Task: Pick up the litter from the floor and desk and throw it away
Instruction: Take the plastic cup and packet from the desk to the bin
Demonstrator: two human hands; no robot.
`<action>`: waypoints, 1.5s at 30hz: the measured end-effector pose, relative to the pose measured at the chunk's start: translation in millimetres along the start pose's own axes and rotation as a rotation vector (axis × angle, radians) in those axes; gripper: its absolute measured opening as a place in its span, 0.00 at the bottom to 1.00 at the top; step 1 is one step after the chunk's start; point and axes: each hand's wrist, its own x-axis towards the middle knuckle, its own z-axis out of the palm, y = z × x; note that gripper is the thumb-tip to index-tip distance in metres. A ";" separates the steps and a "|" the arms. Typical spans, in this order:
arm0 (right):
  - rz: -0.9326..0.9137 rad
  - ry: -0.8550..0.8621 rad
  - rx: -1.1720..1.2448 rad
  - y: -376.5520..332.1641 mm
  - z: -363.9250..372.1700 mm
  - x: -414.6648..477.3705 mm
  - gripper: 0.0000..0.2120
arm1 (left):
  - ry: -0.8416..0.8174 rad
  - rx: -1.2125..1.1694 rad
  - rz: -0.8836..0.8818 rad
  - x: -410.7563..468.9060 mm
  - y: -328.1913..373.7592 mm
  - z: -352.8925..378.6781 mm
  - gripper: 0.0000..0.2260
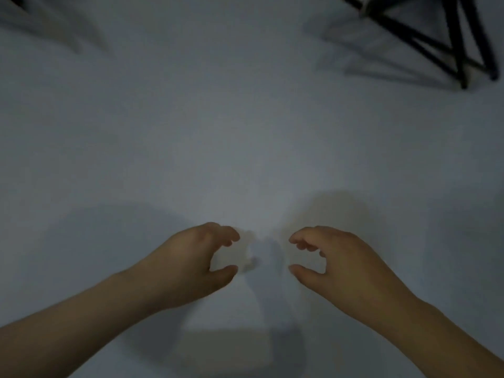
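Note:
The view is dim and blurred. A pale crumpled scrap (245, 253) sits just above the light floor (245, 132) at lower centre. My left hand (196, 263) curls round it, fingertips on top and thumb underneath. My right hand (343, 266) hovers a short way to the right, palm facing the left hand. Its fingers and thumb are curved and apart. A faint pale patch shows inside its curve, but I cannot tell if that is a thing or only light on the floor.
Black metal frame legs (461, 47) stand at the top right and cast shadows on the floor. A dark blurred shape (41, 20) lies in the top left corner. A pale rectangular patch (226, 347) shows at the bottom between my forearms.

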 end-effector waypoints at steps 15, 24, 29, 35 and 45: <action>-0.575 0.095 0.259 -182.5 -38.4 74.2 0.18 | 0.217 0.439 -0.465 -153.8 -6.1 -191.1 0.22; -0.873 0.091 0.412 -349.7 -38.3 46.0 0.17 | 0.250 0.613 -0.720 -310.0 14.3 -281.0 0.22; -1.036 0.072 0.525 -457.3 -49.7 -5.4 0.19 | 0.255 0.704 -0.835 -417.6 38.4 -332.5 0.23; -1.172 0.045 0.602 -585.3 -62.9 -75.3 0.19 | 0.243 0.785 -0.982 -549.3 68.1 -391.2 0.23; -1.306 -0.025 0.655 -766.9 -57.4 -168.2 0.19 | 0.233 0.819 -1.186 -722.7 85.1 -449.6 0.22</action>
